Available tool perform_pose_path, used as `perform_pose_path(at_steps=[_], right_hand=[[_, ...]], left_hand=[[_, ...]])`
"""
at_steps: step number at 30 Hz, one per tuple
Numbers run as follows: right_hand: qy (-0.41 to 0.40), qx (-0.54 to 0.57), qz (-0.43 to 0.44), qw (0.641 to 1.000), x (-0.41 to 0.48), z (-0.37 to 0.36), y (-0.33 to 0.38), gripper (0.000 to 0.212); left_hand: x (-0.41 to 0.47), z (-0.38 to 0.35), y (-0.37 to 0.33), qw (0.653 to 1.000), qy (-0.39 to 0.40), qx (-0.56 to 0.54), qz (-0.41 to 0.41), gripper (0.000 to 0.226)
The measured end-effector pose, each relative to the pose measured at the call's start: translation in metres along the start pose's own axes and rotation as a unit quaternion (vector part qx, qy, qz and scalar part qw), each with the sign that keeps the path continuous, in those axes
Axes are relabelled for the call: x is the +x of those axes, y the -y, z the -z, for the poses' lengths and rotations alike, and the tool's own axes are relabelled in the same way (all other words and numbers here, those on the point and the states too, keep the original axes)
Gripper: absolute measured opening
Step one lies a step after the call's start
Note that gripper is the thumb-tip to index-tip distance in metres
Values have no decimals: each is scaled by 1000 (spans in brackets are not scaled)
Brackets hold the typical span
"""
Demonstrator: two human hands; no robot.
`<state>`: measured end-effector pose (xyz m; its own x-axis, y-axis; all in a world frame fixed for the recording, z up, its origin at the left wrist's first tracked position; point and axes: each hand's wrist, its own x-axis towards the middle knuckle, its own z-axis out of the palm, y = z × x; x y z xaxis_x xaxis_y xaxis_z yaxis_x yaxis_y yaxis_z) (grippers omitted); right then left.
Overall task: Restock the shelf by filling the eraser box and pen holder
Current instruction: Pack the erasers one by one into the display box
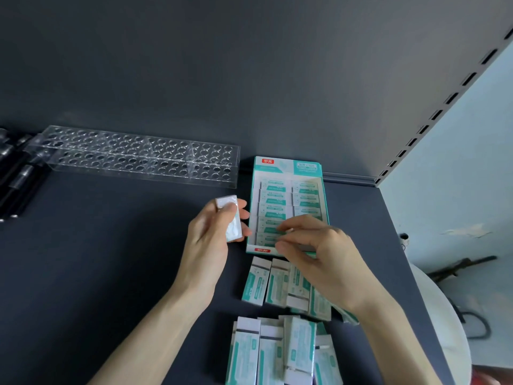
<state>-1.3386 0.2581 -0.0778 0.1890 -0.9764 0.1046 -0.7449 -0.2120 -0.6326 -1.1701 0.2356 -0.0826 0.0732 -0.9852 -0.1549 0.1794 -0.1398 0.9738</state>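
Observation:
A teal and white eraser box [289,168] lies open on the dark shelf, with several wrapped erasers in two columns inside. My left hand [206,240] grips one wrapped eraser [231,219] just left of the box. Over the box's front right corner hovers my right hand [319,251], fingers curled; whether it pinches an eraser is hidden. Several loose erasers [277,284] lie in front of the box, and another pile of erasers [280,354] sits nearer me. A clear pen holder [133,157] with rows of holes stands at the back left, no pens in it.
Black pens [16,173] lie at the far left edge beside the holder. The shelf's back panel rises behind; a slotted upright [433,118] runs along the right edge. Beyond the shelf's right edge a white round surface [444,315] shows below.

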Motion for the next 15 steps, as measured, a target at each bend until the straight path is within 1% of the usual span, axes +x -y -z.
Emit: perform_pose_path(at_steps=[2,4,6,7,8,11,13,15], right_hand=[[8,36,-6,999,-1,-1,0,26],[-19,121,-26,992,-2,2,2,18],[-54,177,-41,982,-4,6,5,13],[-56,204,-51,976,-6,8,7,12],[-45,236,-64,969,-7,10,8,14],[-1,338,-78,938,-10,13,13,31],[-2,394,-74,916,-11,14,17,31],[-28,431,-69,899,-12,15,19,26]], left_hand=[[-3,0,-3,1000,18,-12,-23,21],[-6,-1,-6,997,43,-39,-45,19],[-9,-1,-8,994,67,-70,-57,18],[-9,0,-8,991,82,-83,-60,17],[-9,1,-6,989,97,-89,-65,17],[-10,2,-2,985,129,-83,-83,22],[-11,2,-2,983,144,-70,-88,24],[-12,2,0,981,157,-51,-101,23]])
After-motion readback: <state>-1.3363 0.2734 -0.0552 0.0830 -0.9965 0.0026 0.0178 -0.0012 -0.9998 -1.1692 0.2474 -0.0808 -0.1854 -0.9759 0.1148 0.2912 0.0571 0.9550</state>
